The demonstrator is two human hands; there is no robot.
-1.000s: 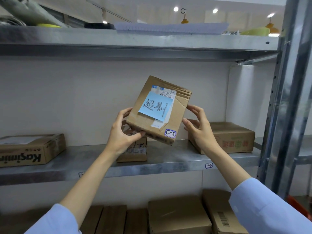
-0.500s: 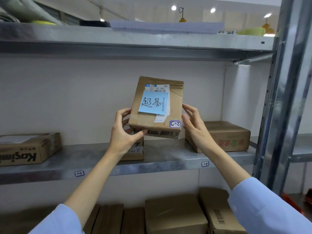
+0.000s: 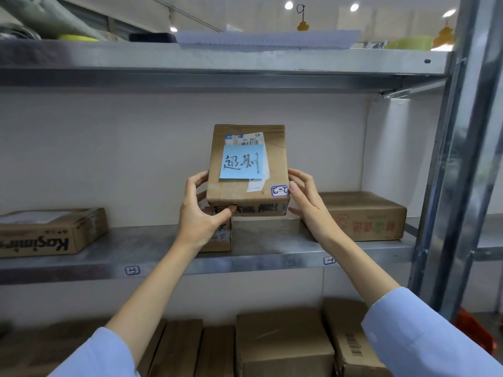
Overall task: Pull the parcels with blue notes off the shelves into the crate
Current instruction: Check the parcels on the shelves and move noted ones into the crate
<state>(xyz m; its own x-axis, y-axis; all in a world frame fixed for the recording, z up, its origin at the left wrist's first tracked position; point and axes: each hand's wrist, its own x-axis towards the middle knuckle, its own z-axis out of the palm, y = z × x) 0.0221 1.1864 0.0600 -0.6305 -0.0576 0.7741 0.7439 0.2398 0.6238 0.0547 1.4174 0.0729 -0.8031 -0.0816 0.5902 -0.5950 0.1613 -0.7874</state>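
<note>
Fingers (image 3: 193, 183) of the left hand (image 3: 202, 214) curl round the left side of the parcel (image 3: 275, 164), with the thumb hooked under its lower front edge. The right hand (image 3: 309, 206) clamps the opposite side, its thumb lying beside a small label at the bottom corner. Both hands grip it equally, neither one nearer. The parcel stands on end between them, long axis roughly vertical and the blue note (image 3: 241, 162) facing the person. It is raised above the middle shelf (image 3: 272, 244), over a smaller box (image 3: 222, 236); whether the two touch I cannot tell. Other boxes sit well apart at the shelf's left (image 3: 49, 232) and just beside the right wrist (image 3: 364, 216). The crate is not clearly in view; an orange shape (image 3: 473, 331) low on the right may be it. If so, the parcel likely comes out toward the body, then down and right.
</note>
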